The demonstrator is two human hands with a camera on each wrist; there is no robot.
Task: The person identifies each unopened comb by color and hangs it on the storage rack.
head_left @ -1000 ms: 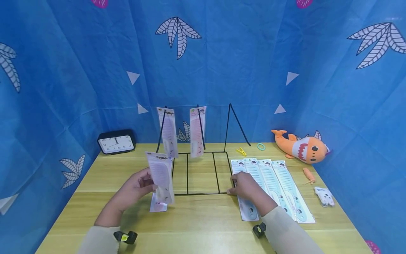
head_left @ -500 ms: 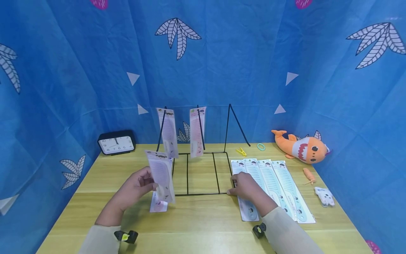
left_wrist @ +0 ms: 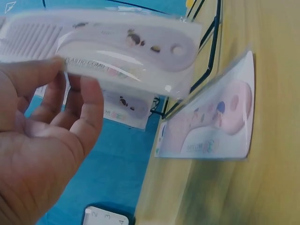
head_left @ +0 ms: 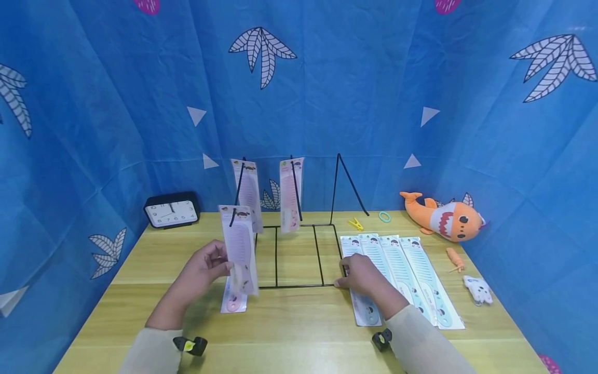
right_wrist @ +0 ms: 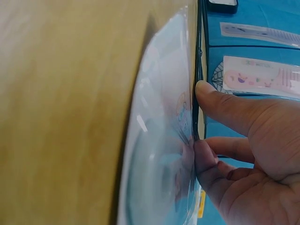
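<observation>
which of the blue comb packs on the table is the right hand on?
The leftmost blue comb pack in the row, next to the wire rack. The right hand rests on it; the other three lie untouched.

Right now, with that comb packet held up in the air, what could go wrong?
The left hand pinches the comb packet only at its edge, so the slick packet might slip and drop onto the packet lying flat below. The wire rack looks light; a bump could tip it and shake off the two hanging packets, though the right hand rests at its frame.
</observation>
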